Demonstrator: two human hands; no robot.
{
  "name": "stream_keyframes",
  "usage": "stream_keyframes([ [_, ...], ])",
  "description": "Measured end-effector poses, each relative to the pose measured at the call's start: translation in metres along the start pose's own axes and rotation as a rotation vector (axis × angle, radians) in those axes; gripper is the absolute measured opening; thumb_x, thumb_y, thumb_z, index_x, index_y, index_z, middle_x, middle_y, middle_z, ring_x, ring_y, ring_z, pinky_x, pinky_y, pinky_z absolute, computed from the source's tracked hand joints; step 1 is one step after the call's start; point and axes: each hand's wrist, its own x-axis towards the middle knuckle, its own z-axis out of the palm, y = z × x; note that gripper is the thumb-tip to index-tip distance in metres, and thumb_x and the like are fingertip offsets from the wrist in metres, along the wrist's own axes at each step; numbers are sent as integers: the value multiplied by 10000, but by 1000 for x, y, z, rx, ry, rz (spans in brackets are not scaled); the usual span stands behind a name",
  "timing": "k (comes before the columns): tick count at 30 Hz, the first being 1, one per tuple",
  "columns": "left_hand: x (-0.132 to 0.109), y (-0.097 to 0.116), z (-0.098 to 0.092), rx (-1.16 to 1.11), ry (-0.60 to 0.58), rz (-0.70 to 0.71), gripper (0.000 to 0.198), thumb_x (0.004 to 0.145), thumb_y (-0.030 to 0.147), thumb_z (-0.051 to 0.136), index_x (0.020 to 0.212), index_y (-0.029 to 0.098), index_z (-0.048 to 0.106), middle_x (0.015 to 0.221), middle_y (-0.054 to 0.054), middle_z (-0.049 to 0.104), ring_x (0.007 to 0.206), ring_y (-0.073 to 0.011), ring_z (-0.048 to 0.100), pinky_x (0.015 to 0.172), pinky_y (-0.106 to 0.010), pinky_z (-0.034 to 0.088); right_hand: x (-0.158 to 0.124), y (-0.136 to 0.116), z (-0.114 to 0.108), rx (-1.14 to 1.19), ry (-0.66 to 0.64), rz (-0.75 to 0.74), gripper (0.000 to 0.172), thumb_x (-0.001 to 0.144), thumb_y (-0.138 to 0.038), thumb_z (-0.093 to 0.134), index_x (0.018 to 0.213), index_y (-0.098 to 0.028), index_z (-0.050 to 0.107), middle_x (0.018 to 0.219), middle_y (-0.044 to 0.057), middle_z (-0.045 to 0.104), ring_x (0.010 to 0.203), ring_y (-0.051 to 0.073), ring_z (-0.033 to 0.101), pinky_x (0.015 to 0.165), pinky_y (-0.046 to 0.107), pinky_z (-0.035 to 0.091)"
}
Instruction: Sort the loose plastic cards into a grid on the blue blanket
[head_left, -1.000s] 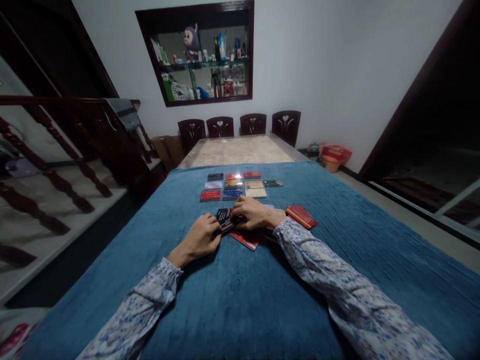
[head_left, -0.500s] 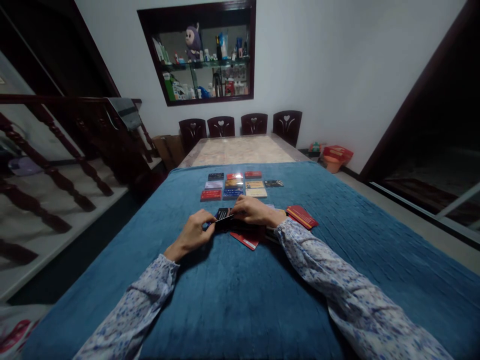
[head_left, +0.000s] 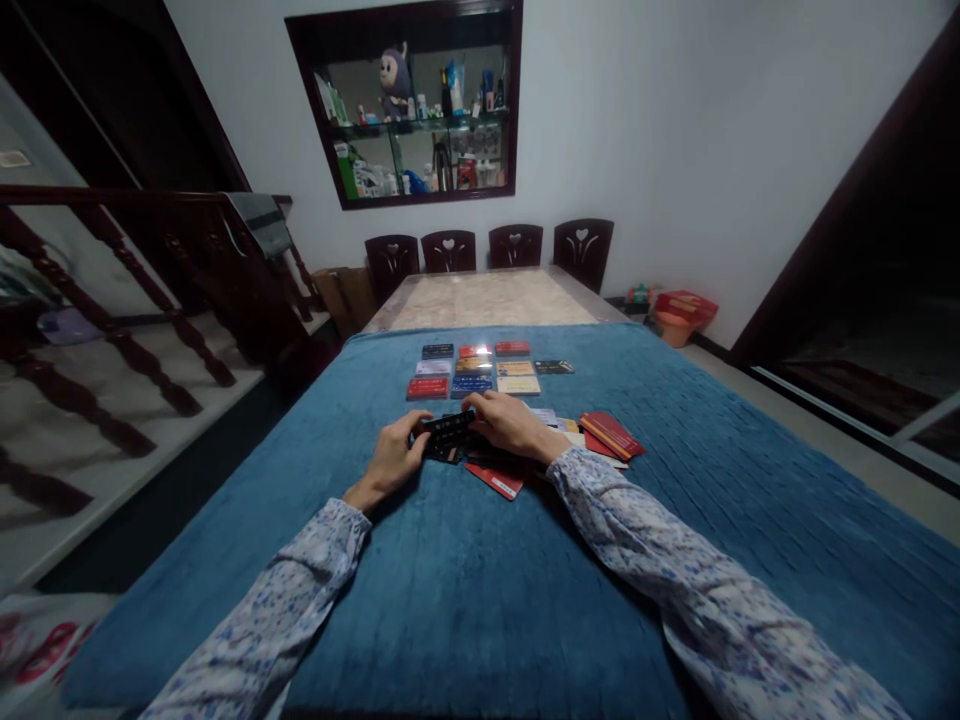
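A black card (head_left: 448, 427) is held up by its two ends, my left hand (head_left: 397, 452) pinching the left end and my right hand (head_left: 510, 422) the right. Under it lie more dark cards (head_left: 444, 453). A red card (head_left: 496, 480) sticks out below my right hand. Beside my right wrist is a loose pile with red cards (head_left: 611, 435) and pale ones. Beyond my hands, cards lie in rows, among them a red one (head_left: 427, 388), a blue one (head_left: 472, 384) and a cream one (head_left: 518, 385). A black patterned card (head_left: 555, 367) is at the right end.
The blue cloth (head_left: 450, 600) covers the near part of the table, and its bare stone top (head_left: 487, 295) shows beyond. Several dark chairs (head_left: 517, 247) stand at the far end. A wooden railing (head_left: 112, 320) is on the left, and an orange bin (head_left: 673, 328) on the right.
The black card between my hands has tipped so that its printed face shows. My left fingertips have shifted up along it. The whole view has moved slightly.
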Motion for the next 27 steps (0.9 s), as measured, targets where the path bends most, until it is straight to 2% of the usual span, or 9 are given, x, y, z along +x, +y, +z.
stream_keyframes([
  [6, -2, -1, 2, 15, -30, 27, 300, 845, 138, 544, 1127, 173, 643, 973, -56, 720, 855, -191, 676, 865, -363, 576, -1, -6, -2, -37, -67, 17, 473, 895, -158, 651, 1358, -147, 553, 1108, 125, 686, 1046, 244, 606, 847, 327, 431],
  [11, -3, -3, 4, 21, -68, 27, 402, 805, 126, 586, 1204, 173, 601, 1092, -83, 703, 971, -221, 679, 938, -413, 571, 0, -3, 3, -28, -73, -34, 506, 877, -176, 659, 1371, -151, 552, 1249, 144, 676, 1121, 265, 580, 895, 361, 420],
  [15, -3, -4, 7, 22, -70, 44, 448, 787, 125, 599, 1232, 166, 576, 1173, -109, 678, 1042, -241, 665, 964, -432, 569, 0, -1, 6, -35, -77, -49, 564, 868, -202, 671, 1410, -138, 528, 1285, 167, 650, 1158, 279, 551, 919, 386, 418],
  [27, -3, -6, 6, 23, -108, 75, 525, 769, 105, 615, 1287, 155, 541, 1140, -103, 654, 1012, -237, 655, 920, -420, 571, 0, 1, 6, -88, -90, -44, 569, 902, -247, 665, 1435, -123, 511, 1300, 175, 633, 1180, 290, 529, 916, 397, 412],
])
